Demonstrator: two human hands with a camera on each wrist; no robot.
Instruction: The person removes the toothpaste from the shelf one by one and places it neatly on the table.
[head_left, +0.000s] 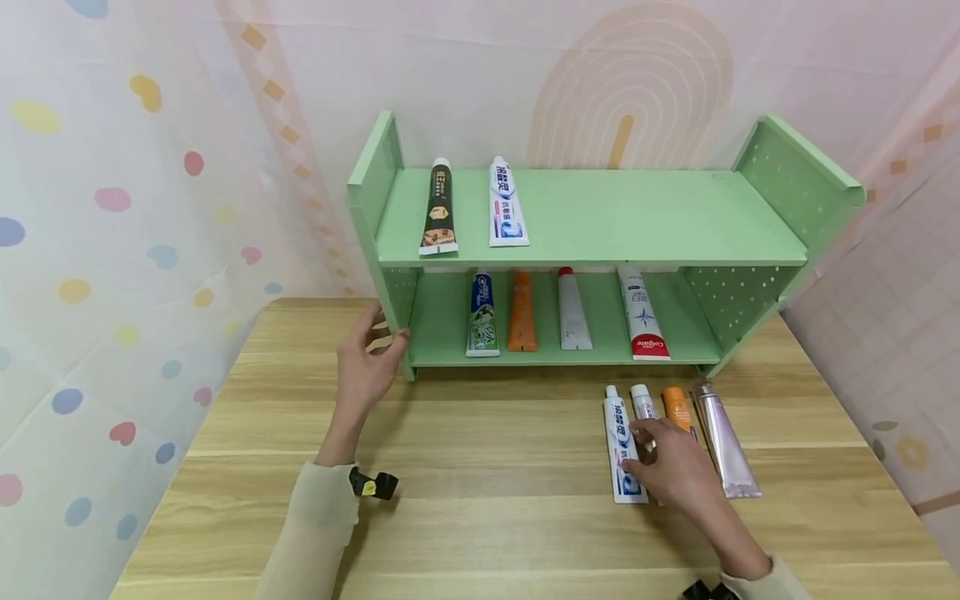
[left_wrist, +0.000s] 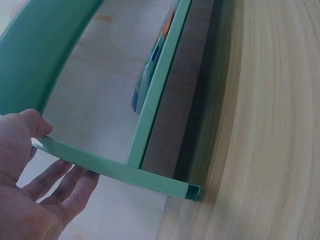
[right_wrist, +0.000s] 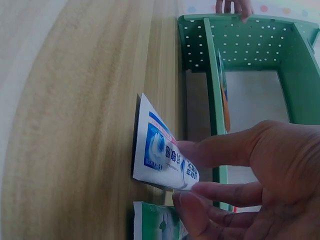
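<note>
My left hand [head_left: 365, 360] holds the left side panel of a green two-tier shelf [head_left: 592, 357]. In the left wrist view the thumb lies on one side of the panel edge and the fingers [left_wrist: 75, 185] on the other. My right hand [head_left: 678, 471] pinches a white-and-blue toothpaste tube [head_left: 619, 450] by its edges, close over the table. The right wrist view shows this tube [right_wrist: 162, 147] between thumb and fingers. Beside it lie a tube with a white cap [head_left: 640, 400], partly hidden by the hand, an orange tube [head_left: 677, 407] and a silvery-pink tube [head_left: 726, 446].
On the upper tier lie a black tube [head_left: 439, 208] and a white-blue tube [head_left: 506, 204]. The lower tier carries a blue-green tube [head_left: 482, 317], an orange tube [head_left: 521, 312], a grey one [head_left: 573, 312] and a red-white Colgate tube [head_left: 642, 315]. Everything stands on a wooden table [head_left: 480, 517].
</note>
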